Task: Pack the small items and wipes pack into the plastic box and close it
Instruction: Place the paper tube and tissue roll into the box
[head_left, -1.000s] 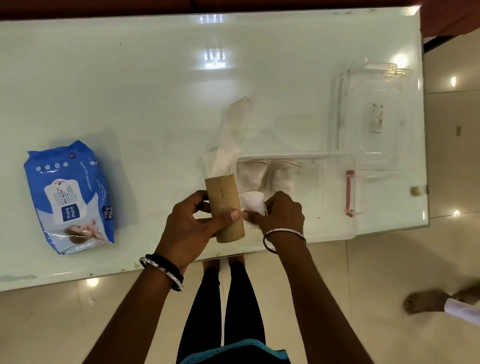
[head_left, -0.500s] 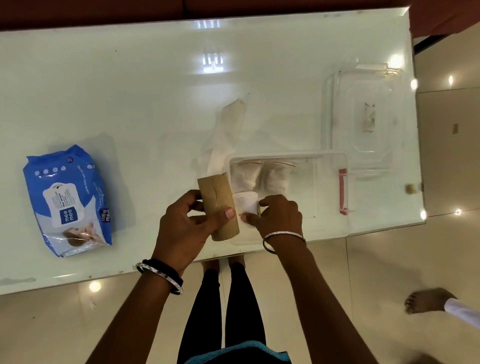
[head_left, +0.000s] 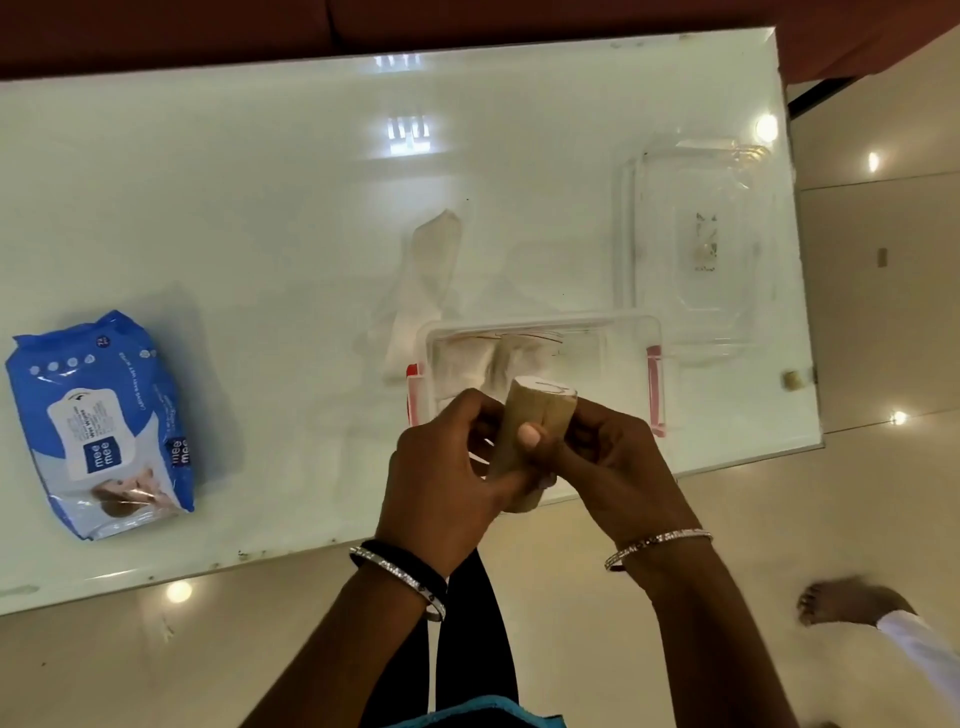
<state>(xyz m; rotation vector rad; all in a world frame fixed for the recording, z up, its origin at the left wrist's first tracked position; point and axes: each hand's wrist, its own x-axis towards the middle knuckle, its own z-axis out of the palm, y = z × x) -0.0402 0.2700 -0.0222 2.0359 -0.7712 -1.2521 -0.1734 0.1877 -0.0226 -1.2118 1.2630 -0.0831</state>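
Note:
Both hands grip a brown cardboard tube (head_left: 540, 413) with white material stuffed in its top end, held at the table's near edge in front of the box. My left hand (head_left: 447, 478) wraps its left side, thumb across the front. My right hand (head_left: 608, 467) grips the right side. The clear plastic box (head_left: 631, 332) with red latches stands open just behind, with white folded items inside. Its clear lid (head_left: 696, 244) lies behind it to the right. The blue wipes pack (head_left: 98, 421) lies flat at the table's left.
A white crumpled tissue or bag (head_left: 423, 291) lies just left of the box's far corner. The white glass table (head_left: 260, 208) ends just under my hands. Another person's bare foot (head_left: 852, 603) stands on the floor at lower right.
The tube has swung to the right and tilted, its top end now toward the box. My right hand has moved from the white piece onto the tube. The white piece now sits inside the tube's top.

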